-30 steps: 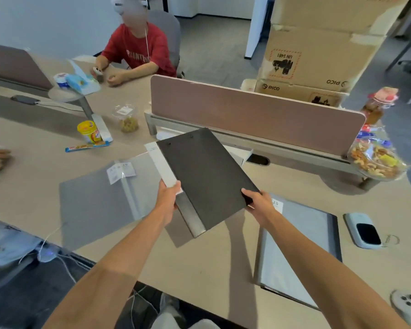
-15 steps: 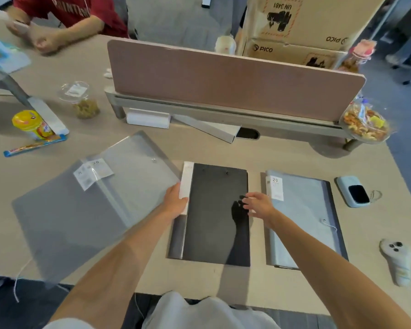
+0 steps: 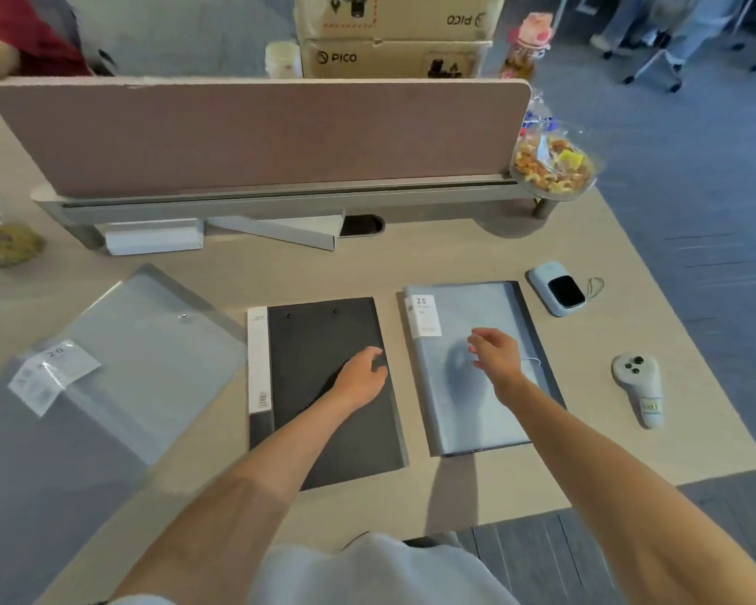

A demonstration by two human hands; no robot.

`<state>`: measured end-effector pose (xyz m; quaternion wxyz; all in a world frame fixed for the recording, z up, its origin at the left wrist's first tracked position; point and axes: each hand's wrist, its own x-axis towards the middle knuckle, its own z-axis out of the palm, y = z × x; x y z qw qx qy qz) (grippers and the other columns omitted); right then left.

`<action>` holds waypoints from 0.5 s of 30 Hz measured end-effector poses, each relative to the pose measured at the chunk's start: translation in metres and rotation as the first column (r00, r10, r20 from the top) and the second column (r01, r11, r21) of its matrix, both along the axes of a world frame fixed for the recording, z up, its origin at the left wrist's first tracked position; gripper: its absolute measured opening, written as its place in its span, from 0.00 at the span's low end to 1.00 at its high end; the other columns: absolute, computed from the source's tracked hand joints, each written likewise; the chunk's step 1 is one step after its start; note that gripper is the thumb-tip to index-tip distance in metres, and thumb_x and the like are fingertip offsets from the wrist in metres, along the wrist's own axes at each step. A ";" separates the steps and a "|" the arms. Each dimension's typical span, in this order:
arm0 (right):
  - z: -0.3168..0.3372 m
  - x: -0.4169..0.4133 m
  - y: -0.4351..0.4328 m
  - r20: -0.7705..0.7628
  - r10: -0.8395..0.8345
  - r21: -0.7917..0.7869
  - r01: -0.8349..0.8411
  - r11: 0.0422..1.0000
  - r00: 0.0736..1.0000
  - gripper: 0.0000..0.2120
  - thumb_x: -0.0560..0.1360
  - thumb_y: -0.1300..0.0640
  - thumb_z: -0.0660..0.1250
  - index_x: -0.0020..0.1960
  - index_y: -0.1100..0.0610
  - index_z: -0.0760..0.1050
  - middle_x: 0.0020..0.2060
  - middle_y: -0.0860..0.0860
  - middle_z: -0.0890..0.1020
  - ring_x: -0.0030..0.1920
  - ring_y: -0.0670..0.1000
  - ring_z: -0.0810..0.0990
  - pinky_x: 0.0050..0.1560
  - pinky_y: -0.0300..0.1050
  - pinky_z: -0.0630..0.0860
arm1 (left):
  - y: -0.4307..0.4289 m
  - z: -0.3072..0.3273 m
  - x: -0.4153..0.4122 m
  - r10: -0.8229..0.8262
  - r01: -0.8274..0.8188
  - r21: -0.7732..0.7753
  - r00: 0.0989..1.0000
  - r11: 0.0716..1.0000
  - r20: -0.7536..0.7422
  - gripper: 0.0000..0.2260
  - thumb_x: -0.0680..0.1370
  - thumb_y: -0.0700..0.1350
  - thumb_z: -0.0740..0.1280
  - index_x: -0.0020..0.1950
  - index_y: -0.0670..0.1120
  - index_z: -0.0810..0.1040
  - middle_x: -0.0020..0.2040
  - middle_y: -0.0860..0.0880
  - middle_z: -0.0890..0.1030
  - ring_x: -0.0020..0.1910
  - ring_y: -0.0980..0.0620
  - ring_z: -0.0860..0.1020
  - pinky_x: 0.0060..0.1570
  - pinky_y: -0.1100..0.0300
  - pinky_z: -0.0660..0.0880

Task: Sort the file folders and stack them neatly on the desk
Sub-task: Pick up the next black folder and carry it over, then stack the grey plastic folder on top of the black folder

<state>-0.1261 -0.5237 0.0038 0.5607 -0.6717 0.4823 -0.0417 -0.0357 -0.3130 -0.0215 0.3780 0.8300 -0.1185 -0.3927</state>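
Three folders lie side by side on the beige desk [image 3: 585, 434]. A black folder [image 3: 315, 355] with a white spine label lies flat in the middle. My left hand [image 3: 361, 377] hovers over its right half, fingers loosely apart, holding nothing. To the right lies a grey-blue folder [image 3: 455, 412] with a "20" label. My right hand [image 3: 496, 360] is above its middle, fingers spread and empty, casting a shadow on the cover. A translucent grey folder [image 3: 119, 386] with a "20" label lies open and angled at the left.
A pink divider panel [image 3: 258, 133] runs across the back, with white boxes [image 3: 153, 238] under its rail. A small white device [image 3: 557, 288] and a white controller [image 3: 640, 386] lie at the right. A bag of snacks [image 3: 551, 165] sits at the divider's right end. Cardboard boxes [image 3: 393, 32] stand behind.
The black folder went from held up in both hands to lying flat on the desk. Both hands have let go and shifted right, the right one now over the grey-blue folder.
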 end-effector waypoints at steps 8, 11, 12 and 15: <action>-0.039 -0.054 -0.103 -0.292 0.074 -0.221 -0.142 0.965 0.954 0.22 0.73 0.45 0.63 0.60 0.59 0.75 0.57 0.61 0.79 0.56 0.63 0.77 0.59 0.59 0.75 | -0.088 -0.003 -0.042 0.168 -0.170 0.003 0.968 0.985 -0.188 0.23 0.78 0.49 0.62 0.71 0.44 0.64 0.62 0.46 0.76 0.58 0.47 0.77 0.59 0.53 0.74; -0.055 -0.061 -0.125 -0.322 0.175 -0.212 -0.251 0.944 0.931 0.22 0.71 0.39 0.60 0.52 0.57 0.75 0.50 0.58 0.80 0.50 0.61 0.77 0.53 0.53 0.75 | -0.103 -0.006 -0.045 0.292 -0.302 -0.017 0.933 0.953 -0.212 0.28 0.71 0.52 0.66 0.68 0.44 0.65 0.61 0.46 0.77 0.57 0.46 0.79 0.61 0.46 0.76; -0.049 -0.063 -0.125 -0.298 0.196 -0.209 -0.264 0.942 0.934 0.21 0.71 0.39 0.60 0.51 0.56 0.75 0.48 0.57 0.80 0.49 0.60 0.77 0.51 0.51 0.74 | -0.106 -0.006 -0.047 0.331 -0.344 -0.020 0.916 0.939 -0.226 0.30 0.69 0.52 0.67 0.68 0.46 0.64 0.60 0.47 0.77 0.56 0.46 0.79 0.61 0.46 0.76; -0.038 -0.065 -0.126 -0.235 0.212 -0.194 -0.259 0.946 0.949 0.19 0.74 0.46 0.63 0.54 0.60 0.76 0.47 0.57 0.81 0.48 0.60 0.78 0.50 0.51 0.74 | -0.111 -0.007 -0.052 0.442 -0.463 -0.009 0.852 0.886 -0.282 0.36 0.66 0.52 0.70 0.72 0.48 0.61 0.62 0.47 0.76 0.57 0.47 0.77 0.61 0.48 0.76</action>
